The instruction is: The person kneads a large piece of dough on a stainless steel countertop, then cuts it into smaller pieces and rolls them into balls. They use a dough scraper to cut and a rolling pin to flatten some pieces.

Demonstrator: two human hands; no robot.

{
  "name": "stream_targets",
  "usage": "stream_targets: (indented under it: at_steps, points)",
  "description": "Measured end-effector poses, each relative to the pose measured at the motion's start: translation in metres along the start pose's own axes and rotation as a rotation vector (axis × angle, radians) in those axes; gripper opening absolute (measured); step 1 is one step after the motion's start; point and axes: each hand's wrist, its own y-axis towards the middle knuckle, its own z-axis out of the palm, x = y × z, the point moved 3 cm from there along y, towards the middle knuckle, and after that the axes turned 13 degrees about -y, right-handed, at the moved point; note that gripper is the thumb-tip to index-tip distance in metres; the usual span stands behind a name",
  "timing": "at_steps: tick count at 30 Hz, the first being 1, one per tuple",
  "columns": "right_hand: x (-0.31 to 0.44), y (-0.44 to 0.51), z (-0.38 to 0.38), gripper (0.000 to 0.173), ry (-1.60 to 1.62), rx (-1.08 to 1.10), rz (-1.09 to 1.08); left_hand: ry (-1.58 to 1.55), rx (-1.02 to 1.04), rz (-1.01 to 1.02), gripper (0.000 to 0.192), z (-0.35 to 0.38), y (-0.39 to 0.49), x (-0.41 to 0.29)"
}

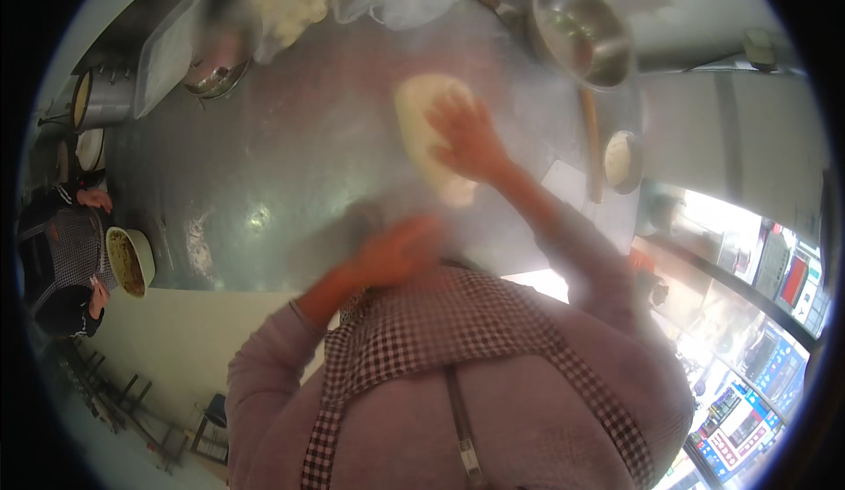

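Note:
A long, flattened piece of pale dough [419,127] lies on the metal worktop [310,147] in front of me. On its right side my right hand [467,135] rests flat with the fingers spread. My left hand [406,246], blurred, is near the worktop's front edge, below the dough's lower end and apart from it; its fingers are not clear enough to tell whether they hold anything.
A steel bowl [581,31], a wooden rolling pin [592,147], a small bowl of flour [620,160] and a white scraper or card [564,183] are at right. A clear plastic tub [165,54] is at upper left. Beyond the left edge, a co-worker [72,246] is beside an oblong tub [132,260].

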Motion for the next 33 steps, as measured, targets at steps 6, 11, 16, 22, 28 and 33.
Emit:
stream_targets:
  at_steps: [6, 11, 16, 22, 28, 33]
  points:
    - [-0.081, 0.069, 0.090, 0.072, 0.149, 0.103, 0.077, 0.057, -0.690, -0.171, 0.068, -0.123, 0.103, 0.118]
    - [-0.094, 0.108, 0.102, 0.058, 0.503, 0.483, 0.221, -0.209, -0.593, -0.282, 0.056, -0.113, 0.189, 0.090]
    - [-0.057, 0.047, 0.007, 0.049, 0.401, 0.458, -0.029, -0.250, -0.396, -0.190, 0.038, -0.113, 0.149, 0.032]
    - [-0.002, 0.029, 0.036, 0.042, 0.270, 0.055, 0.256, 0.437, -0.642, 0.148, 0.045, -0.063, 0.182, 0.068]
    - [0.039, -0.080, 0.105, 0.053, 0.111, 0.005, 0.110, 0.699, -0.657, -0.043, 0.065, 0.072, 0.092, 0.073]
    - [0.002, -0.006, 0.108, 0.045, 0.015, -0.220, 0.044, 0.790, -0.836, 0.031, 0.072, 0.009, 0.139, 0.128]
